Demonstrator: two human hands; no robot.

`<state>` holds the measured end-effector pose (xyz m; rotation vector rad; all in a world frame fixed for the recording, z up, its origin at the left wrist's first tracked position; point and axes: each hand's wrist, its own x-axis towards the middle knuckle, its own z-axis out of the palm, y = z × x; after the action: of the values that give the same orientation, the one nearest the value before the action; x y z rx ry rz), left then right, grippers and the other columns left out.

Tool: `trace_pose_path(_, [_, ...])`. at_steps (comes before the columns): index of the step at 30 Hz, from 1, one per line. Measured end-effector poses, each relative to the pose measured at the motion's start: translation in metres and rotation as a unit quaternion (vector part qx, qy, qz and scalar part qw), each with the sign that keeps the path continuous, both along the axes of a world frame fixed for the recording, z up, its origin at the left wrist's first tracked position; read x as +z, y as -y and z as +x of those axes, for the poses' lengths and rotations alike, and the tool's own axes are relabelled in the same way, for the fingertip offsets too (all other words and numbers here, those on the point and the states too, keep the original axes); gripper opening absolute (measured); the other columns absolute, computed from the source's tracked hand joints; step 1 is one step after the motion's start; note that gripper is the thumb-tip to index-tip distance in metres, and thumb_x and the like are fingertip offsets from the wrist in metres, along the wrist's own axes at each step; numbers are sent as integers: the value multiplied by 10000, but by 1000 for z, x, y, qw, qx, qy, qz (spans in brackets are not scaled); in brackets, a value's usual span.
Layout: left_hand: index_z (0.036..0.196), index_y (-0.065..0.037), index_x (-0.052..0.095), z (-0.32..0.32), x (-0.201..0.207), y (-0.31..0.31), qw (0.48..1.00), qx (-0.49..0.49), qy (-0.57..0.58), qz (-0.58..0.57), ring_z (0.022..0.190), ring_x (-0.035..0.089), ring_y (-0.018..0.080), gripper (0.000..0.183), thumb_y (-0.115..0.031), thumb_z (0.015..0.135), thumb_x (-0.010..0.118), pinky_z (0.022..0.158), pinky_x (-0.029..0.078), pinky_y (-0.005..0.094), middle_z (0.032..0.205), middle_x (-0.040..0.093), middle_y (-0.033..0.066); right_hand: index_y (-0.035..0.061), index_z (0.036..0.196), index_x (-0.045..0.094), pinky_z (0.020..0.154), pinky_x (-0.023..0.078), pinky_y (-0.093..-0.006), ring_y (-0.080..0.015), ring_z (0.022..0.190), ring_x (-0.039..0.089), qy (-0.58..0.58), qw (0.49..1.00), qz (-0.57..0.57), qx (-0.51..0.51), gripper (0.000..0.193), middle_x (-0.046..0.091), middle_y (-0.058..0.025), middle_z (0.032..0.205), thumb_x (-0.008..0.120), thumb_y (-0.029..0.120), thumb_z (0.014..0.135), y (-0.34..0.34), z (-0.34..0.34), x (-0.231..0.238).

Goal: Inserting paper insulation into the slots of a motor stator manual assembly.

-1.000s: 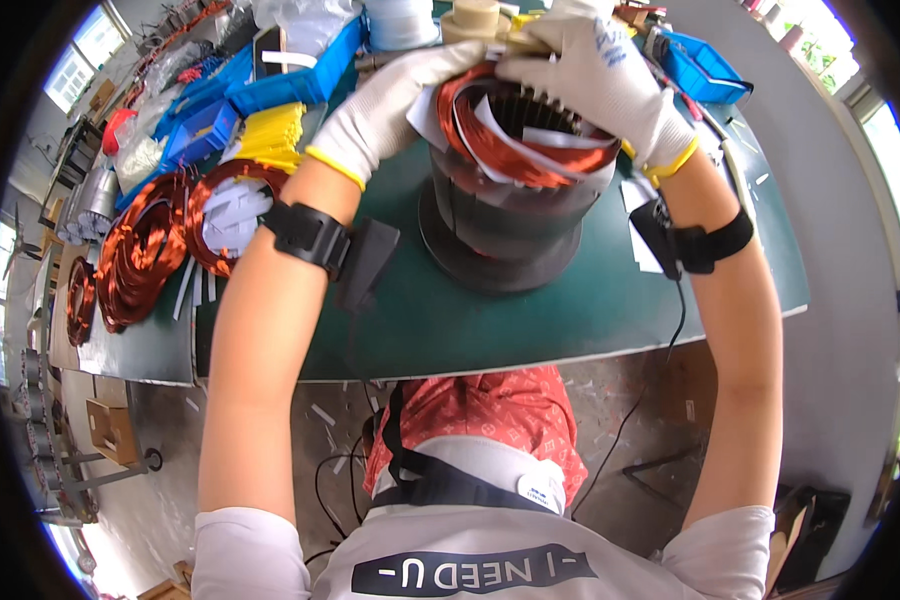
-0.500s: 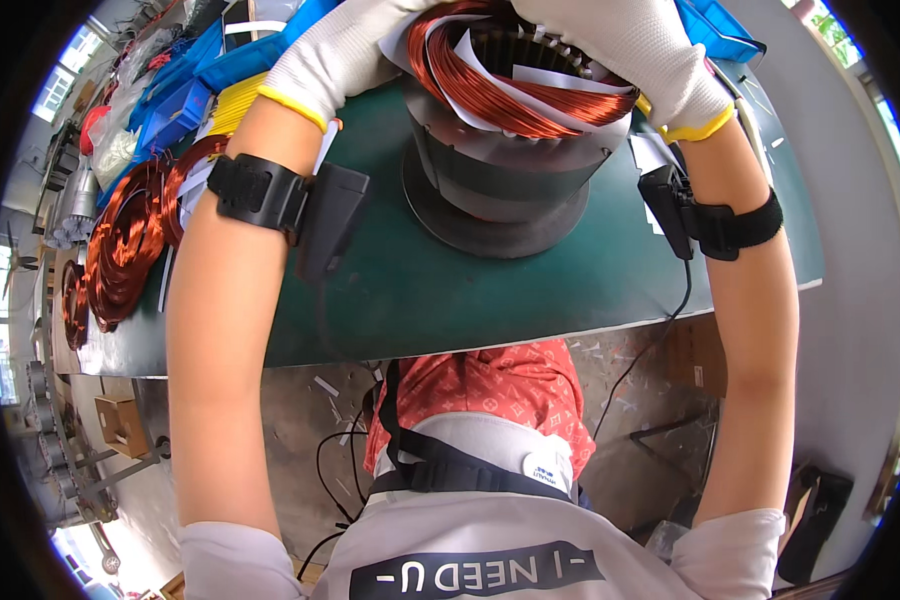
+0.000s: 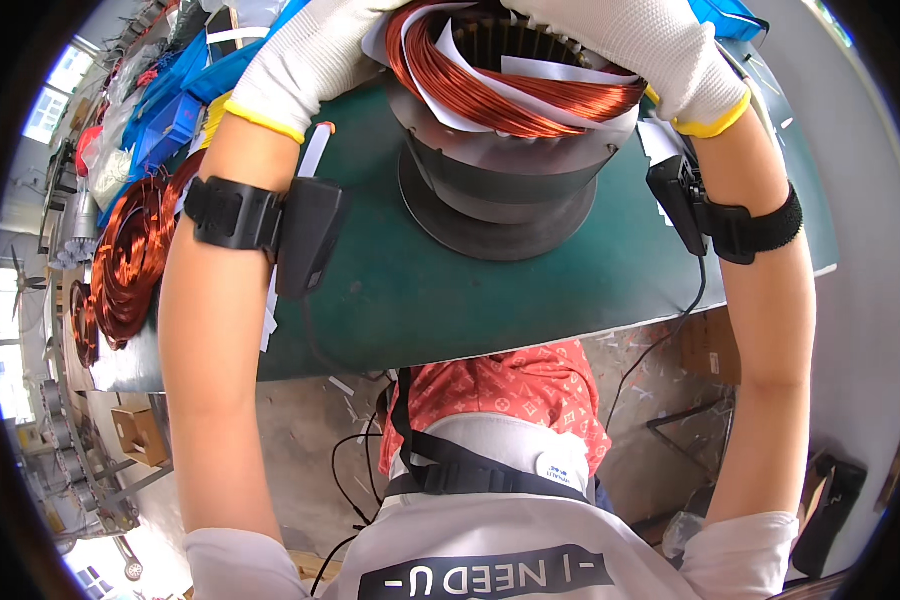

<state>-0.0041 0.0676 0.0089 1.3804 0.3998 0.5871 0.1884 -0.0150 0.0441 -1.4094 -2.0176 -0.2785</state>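
Note:
A motor stator (image 3: pixel 510 185) stands upright on a round dark base (image 3: pixel 495 243) on the green-topped table. Bundles of copper wire (image 3: pixel 505 100) curve around its top rim, with white insulating paper strips (image 3: pixel 550 69) between wire and slots. My left hand (image 3: pixel 335 50), in a white knit glove with a yellow cuff, is at the far left side of the stator; its fingers are cut off by the upper edge. From the right, my right hand (image 3: pixel 630 45), gloved alike, reaches over the stator's far rim. Its fingertips lie at the frame's top edge, so their grip is hidden.
Coils of copper wire (image 3: pixel 130 265) lie at the table's left edge. Blue bins (image 3: pixel 173 128) and yellow strips stand behind them. White paper pieces (image 3: pixel 660 140) lie right of the stator. A black cable (image 3: pixel 660 335) hangs from my right forearm strap over the table edge (image 3: pixel 610 328).
The view has shifted slightly, and the stator looks a little different in angle. My left forearm has moved slightly left, my right forearm slightly right. Both hands stay at the stator's top.

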Motion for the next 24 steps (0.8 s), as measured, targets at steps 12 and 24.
trace_pose_path(12, [1281, 20, 564, -8, -15, -6, 996, 66, -12, 51, 1139, 587, 158, 424, -305, 1011, 528, 1020, 446, 282, 1234, 628, 88, -16, 874, 636, 680, 501, -392, -344, 748, 651, 3, 978, 177, 112, 130, 646, -207, 794, 632, 106, 830, -6, 12, 3])
trace_pose_path(24, [1133, 16, 571, -13, 10, -2, 925, 151, -170, 304, 931, 575, 93, 344, -273, 958, 635, 822, 493, 245, 1006, 630, 61, -63, 998, 653, 798, 540, -258, -143, 886, 670, -287, 951, 19, 117, 155, 710, -91, 982, 629, -81, 846, 94, 8, 27])
